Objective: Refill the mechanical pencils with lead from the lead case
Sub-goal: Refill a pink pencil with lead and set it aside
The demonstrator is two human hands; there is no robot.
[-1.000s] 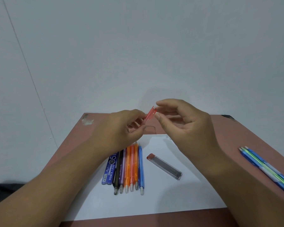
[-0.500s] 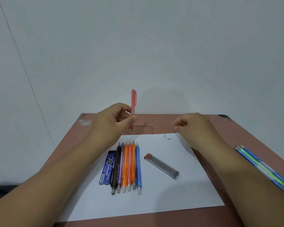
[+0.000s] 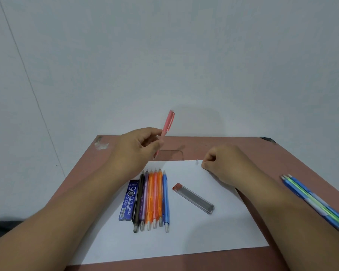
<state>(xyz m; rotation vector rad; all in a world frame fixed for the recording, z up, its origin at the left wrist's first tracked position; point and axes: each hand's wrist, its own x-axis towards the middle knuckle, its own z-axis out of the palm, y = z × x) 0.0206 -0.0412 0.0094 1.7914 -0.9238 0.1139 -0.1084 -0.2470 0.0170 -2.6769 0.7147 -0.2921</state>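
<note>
My left hand (image 3: 137,151) grips a pink mechanical pencil (image 3: 168,122) by its lower half and holds it upright above the table's far side, top end up. My right hand (image 3: 223,163) rests at the far edge of the white paper (image 3: 213,237), thumb and forefinger pinched together on what seems to be a small pencil piece. A tiny white piece (image 3: 196,162) lies just left of those fingertips. The clear lead case (image 3: 194,198) with a red cap lies diagonally on the paper between my forearms.
Several pencils (image 3: 152,200), black, purple, orange and blue, lie in a row on the paper beside a blue lead pack (image 3: 130,198). More blue and green pencils (image 3: 317,204) lie at the brown table's (image 3: 282,163) right edge. A wall rises behind.
My hands have parted. The right hand left the pencil's top and dropped to the paper's far edge. The left hand swung the pink pencil up to upright.
</note>
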